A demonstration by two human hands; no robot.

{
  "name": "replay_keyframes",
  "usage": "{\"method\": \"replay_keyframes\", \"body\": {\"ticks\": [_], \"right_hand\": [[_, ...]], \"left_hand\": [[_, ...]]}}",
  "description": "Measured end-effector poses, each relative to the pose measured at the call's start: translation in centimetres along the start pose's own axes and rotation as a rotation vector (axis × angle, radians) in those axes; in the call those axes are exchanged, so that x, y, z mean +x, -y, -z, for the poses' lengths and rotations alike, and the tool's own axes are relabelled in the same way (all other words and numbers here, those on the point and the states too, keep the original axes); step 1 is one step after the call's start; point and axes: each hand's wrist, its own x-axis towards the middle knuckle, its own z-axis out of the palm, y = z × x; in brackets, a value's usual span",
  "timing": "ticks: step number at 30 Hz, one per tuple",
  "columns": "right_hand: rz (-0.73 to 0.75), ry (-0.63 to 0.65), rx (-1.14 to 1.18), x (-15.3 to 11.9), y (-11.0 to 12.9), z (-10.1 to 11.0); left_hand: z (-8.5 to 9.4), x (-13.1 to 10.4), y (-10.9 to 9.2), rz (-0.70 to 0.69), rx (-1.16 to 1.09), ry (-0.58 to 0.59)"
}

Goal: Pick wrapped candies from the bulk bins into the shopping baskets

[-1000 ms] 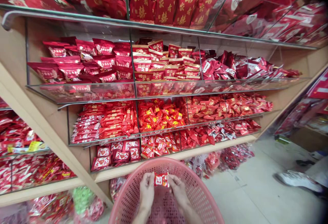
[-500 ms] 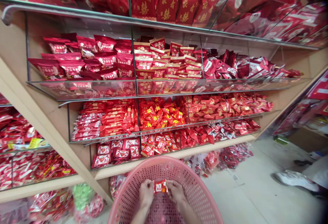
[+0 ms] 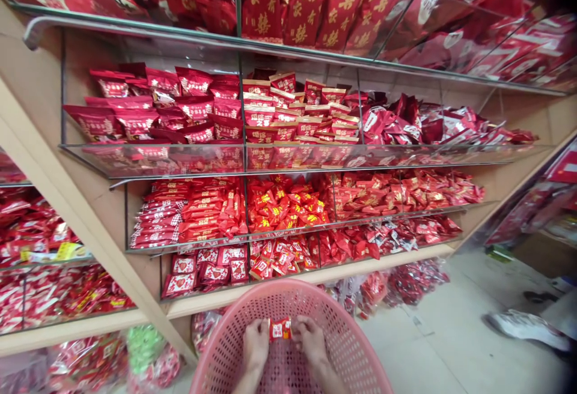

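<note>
A small red candy packet (image 3: 280,328) with white lettering and an orange patch is stretched between my two hands over the pink perforated basket (image 3: 347,328). Its left end is pinched in my left hand (image 3: 256,345). At the other end, the fingers of my right hand (image 3: 311,343) are closed at the packet's edge. Both forearms reach in over the basket's near side. Inside the basket, only its holed bottom shows between my arms.
Ahead stands a shelf unit with glass-fronted bins of red packets (image 3: 288,205). Its wooden bottom edge (image 3: 360,275) runs just behind the basket. Bagged sweets (image 3: 410,280) lie on the floor below. At right, a person's white shoe (image 3: 527,328) rests on the tiles.
The view has shifted slightly, so the shelves sit a little lower and further right. My hands still hold the packet over the basket, nearly unmoved.
</note>
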Motion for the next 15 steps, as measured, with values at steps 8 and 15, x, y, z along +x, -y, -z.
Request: {"method": "replay_keyframes", "body": {"ticks": [8, 15], "right_hand": [[0.266, -0.038, -0.149, -0.7, 1.5, 0.3], [0.632, -0.044, -0.331, -1.3, 6.7, 0.1]], "left_hand": [[0.3, -3.8, -3.1, -0.441, 0.396, 0.182], [-5.1, -5.4, -0.1, -0.25, 0.53, 0.662]]}}
